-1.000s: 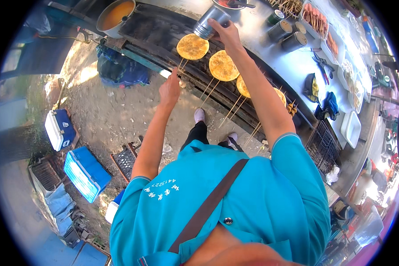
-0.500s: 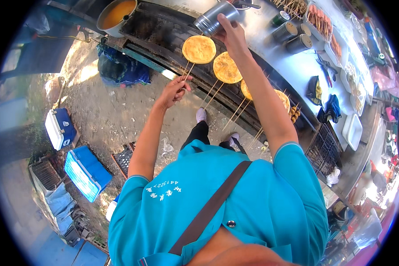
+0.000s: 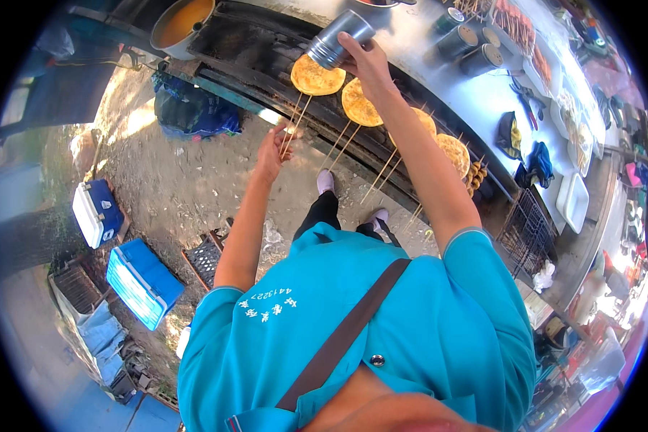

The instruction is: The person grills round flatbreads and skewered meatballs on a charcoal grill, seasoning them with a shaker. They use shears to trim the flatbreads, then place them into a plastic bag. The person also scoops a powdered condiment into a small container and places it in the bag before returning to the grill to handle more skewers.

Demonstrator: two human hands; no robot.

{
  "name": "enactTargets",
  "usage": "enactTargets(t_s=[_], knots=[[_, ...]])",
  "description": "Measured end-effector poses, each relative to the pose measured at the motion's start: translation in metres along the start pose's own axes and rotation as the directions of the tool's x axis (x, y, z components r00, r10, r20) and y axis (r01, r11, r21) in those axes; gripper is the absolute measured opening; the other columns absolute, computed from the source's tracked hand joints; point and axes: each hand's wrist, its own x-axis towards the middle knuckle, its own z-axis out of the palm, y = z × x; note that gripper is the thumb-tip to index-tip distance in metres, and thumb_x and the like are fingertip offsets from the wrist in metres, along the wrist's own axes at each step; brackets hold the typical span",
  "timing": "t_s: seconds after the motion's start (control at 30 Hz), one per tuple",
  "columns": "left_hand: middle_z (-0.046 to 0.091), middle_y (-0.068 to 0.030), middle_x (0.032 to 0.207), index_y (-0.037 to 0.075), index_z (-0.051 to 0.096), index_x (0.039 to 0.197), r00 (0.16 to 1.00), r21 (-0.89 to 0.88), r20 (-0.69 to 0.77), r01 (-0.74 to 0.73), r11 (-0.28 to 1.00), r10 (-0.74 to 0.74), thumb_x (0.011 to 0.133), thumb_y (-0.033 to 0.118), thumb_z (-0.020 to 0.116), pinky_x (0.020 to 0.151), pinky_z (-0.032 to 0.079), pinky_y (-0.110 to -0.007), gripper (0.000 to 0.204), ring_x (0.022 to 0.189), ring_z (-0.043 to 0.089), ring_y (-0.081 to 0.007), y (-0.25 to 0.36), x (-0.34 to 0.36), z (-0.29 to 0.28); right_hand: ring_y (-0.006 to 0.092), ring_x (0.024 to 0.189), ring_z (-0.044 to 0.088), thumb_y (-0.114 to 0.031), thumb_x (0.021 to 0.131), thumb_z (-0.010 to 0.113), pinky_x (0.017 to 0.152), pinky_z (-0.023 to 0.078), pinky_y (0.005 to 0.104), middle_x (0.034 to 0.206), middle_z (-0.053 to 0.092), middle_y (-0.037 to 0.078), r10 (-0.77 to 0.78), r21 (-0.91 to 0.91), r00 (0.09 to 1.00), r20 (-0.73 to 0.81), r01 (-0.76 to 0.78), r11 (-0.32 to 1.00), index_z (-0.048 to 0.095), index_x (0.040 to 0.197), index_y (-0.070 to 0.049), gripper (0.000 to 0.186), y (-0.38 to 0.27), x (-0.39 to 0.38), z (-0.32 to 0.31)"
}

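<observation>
We note the metal table (image 3: 468,101) as largest, on the far side of the grill (image 3: 255,54). The grill, long and dark, runs slantwise from upper left toward the right. Blue box (image 3: 142,284): on the ground, to the left. Pot (image 3: 182,50) of orange liquid: at the grill's left end. White tray (image 3: 572,204): far right. We count four round breads in a row over the grill; the leftmost bread (image 3: 317,79) lies below the shaker, the last two partly behind the right forearm. Shaker (image 3: 341,40): grey, cylindrical, tilted, its ribbed end down and left, overlapping that bread's upper edge in our view. The right hand (image 3: 368,65) grips the shaker's side. The left hand (image 3: 271,153) is narrow, fingers curled at the leftmost bread's two sticks (image 3: 301,117), near their lower ends; whether it grips them we cannot tell.
</observation>
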Motion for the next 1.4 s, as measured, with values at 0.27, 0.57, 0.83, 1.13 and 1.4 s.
enactTargets(t_s=[0.27, 0.57, 0.83, 1.13, 1.4], knots=[[0.056, -0.0101, 0.111, 0.007, 0.041, 0.128, 0.823, 0.371, -0.248, -0.407, 0.835, 0.511, 0.094, 0.014, 0.039, 0.071, 0.046, -0.028, 0.034, 0.088, 0.057, -0.0165, -0.02, -0.039, -0.002, 0.0201, 0.09, 0.059, -0.041, 0.076, 0.069, 0.078, 0.052, 0.0329, 0.102, 0.055, 0.012, 0.017, 0.203, 0.999, -0.033, -0.01, 0.979, 0.046, 0.115, 0.004, 0.064, -0.016, -0.059, -0.052], [0.052, -0.0134, 0.12, 0.001, 0.048, 0.122, 0.578, 0.367, 0.576, -0.814, 0.45, 0.577, 0.086, 0.001, 0.049, 0.091, 0.041, -0.033, 0.036, 0.107, 0.052, -0.0234, -0.019, -0.163, 0.18, 0.0148, 0.089, 0.06, -0.042, 0.083, 0.062, 0.074, 0.052, 0.0309, 0.1, 0.06, 0.009, 0.024, 0.066, 0.87, -0.492, 0.009, 0.998, 0.047, 0.114, 0.0, 0.054, -0.066, -0.228, -0.251], [0.047, -0.0205, 0.124, 0.001, 0.03, 0.134, 0.764, 0.441, 0.629, -0.5, 0.745, 0.14, 0.084, 0.01, 0.056, 0.089, 0.043, -0.035, 0.057, 0.11, 0.051, -0.0263, -0.151, -0.147, 0.261, 0.0152, 0.091, 0.059, -0.036, 0.079, 0.068, 0.073, 0.052, 0.0315, 0.1, 0.057, 0.006, -0.102, 0.057, 0.849, -0.518, 0.153, 0.987, 0.048, 0.112, -0.001, 0.052, -0.06, -0.245, -0.296], [0.06, -0.0237, 0.093, -0.001, 0.031, 0.13, 0.82, 0.719, 0.545, -0.565, 0.403, 0.178, 0.082, 0.01, 0.053, 0.064, 0.047, -0.045, 0.054, 0.073, 0.06, -0.0382, -0.187, -0.143, 0.292, 0.014, 0.081, 0.061, -0.042, 0.076, 0.07, 0.071, 0.052, 0.0294, 0.09, 0.059, 0.004, 0.003, 0.166, 0.885, -0.465, 0.084, 0.983, 0.05, 0.107, -0.002, 0.054, -0.07, -0.275, -0.308], [0.062, -0.023, 0.084, 0.005, 0.035, 0.126, 0.829, 0.848, 0.509, -0.529, 0.026, 0.232, 0.087, 0.02, 0.043, 0.065, 0.043, -0.053, 0.043, 0.075, 0.059, -0.0427, -0.169, -0.153, 0.297, 0.0151, 0.085, 0.06, -0.04, 0.078, 0.068, 0.075, 0.051, 0.0315, 0.096, 0.059, 0.006, -0.059, 0.15, 0.906, -0.419, 0.133, 0.98, 0.048, 0.111, 0.0, 0.056, -0.113, -0.291, -0.31]])
